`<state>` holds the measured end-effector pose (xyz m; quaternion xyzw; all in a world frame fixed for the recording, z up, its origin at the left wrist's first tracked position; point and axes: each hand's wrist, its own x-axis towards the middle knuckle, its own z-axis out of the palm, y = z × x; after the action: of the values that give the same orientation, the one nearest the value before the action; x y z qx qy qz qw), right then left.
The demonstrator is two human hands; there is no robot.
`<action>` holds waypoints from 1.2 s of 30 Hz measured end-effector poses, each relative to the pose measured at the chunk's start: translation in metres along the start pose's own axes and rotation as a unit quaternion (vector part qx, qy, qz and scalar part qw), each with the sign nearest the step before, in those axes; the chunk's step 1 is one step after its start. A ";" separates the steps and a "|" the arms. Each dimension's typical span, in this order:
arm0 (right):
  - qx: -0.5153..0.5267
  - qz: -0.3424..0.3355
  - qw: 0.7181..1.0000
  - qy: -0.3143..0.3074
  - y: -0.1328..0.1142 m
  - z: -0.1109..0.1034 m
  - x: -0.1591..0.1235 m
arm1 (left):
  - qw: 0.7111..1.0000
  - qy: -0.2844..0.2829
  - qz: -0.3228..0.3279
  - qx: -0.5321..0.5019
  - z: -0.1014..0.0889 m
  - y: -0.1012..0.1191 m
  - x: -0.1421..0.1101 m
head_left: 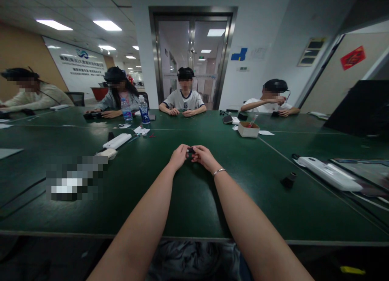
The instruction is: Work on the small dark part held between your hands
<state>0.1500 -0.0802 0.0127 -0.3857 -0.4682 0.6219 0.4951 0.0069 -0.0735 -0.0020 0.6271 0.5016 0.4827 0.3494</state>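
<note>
Both my arms reach forward over the green table (243, 159), and my hands meet near its middle. A small dark object (190, 151) sits between my fingertips, too small and shaded to name. My left hand (179, 157) is closed on its left side, fingers bent. From the other side my right hand (204, 157), with a silver bracelet (220, 172) at the wrist, pinches it with thumb and fingers. Much of the object is covered by my fingers. Off to the right, a black tapered piece (288, 179) rests on the tabletop.
White power banks or similar devices (326, 172) with cables lie on the right. A small box (248, 130) stands ahead right. Two bottles (144, 110) stand at the back left, near paper scraps (141, 130). Several people (185, 96) sit along the far side, working with their hands.
</note>
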 end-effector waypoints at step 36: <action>-0.041 0.007 0.999 -0.033 -0.006 0.003 -0.003 | 0.999 -0.004 0.038 0.035 -0.002 0.001 -0.002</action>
<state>0.1490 -0.0835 0.0194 -0.3882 -0.5069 0.6177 0.4590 0.0054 -0.0757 -0.0012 0.6596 0.4927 0.4753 0.3102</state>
